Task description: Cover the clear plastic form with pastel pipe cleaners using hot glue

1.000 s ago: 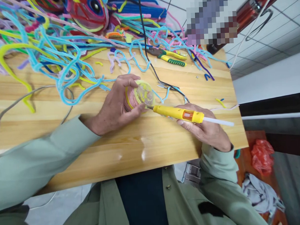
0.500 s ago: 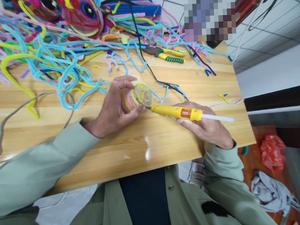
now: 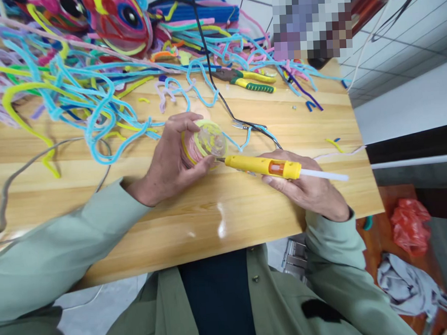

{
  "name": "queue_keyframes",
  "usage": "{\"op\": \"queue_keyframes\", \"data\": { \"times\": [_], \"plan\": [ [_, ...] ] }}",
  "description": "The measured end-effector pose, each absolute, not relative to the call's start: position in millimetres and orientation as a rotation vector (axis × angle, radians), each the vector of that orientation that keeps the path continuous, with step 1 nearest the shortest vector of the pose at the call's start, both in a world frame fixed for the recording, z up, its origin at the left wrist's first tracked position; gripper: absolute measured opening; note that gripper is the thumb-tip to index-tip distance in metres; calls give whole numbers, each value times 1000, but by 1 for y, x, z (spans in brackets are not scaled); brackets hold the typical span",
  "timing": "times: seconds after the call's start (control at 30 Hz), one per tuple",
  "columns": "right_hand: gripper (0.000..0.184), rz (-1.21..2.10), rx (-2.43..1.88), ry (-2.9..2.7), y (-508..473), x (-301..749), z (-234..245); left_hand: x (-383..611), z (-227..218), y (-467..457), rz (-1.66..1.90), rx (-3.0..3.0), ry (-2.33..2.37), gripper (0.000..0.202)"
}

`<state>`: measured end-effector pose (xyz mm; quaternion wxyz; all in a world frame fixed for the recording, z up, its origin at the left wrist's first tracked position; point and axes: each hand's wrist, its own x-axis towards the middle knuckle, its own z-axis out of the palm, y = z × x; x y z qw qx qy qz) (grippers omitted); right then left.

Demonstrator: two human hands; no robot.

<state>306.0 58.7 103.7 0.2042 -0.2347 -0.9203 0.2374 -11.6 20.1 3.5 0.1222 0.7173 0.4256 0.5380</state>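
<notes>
My left hand (image 3: 175, 162) is wrapped round a small clear round container (image 3: 212, 139) with pink and yellow pipe cleaner wound about its side. Its flat end faces to the right and up. In my right hand (image 3: 306, 186) is a yellow hot glue gun (image 3: 247, 165), a white glue stick (image 3: 325, 175) poking out of its back. The gun's metal nozzle meets the container's edge near my left thumb; whether they touch I cannot tell. A light blue pipe cleaner (image 3: 232, 141) trails rightward from the container. My right fingers are partly hidden behind the gun.
Tangled light blue pipe cleaners (image 3: 105, 101) cover the table's back left. Pliers (image 3: 249, 81) with yellow-green handles lie beyond my hands, near scissors (image 3: 249, 125) crossed by a black cable (image 3: 220, 96). Behind stands a colourful fish-like craft piece (image 3: 123, 23). A grey cord (image 3: 12, 174) runs at left.
Both hands, the container and the glue gun stay almost in place. The camera view has shifted very slightly.
</notes>
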Motion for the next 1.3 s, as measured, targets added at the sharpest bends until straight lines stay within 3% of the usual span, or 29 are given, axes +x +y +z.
{"op": "queue_keyframes", "data": {
  "times": [1.3],
  "plan": [
    [19, 741, -706, -2553, 61, 309, 102, -11, 5, 21, 1592, 2104, 1182, 56]
  ]
}}
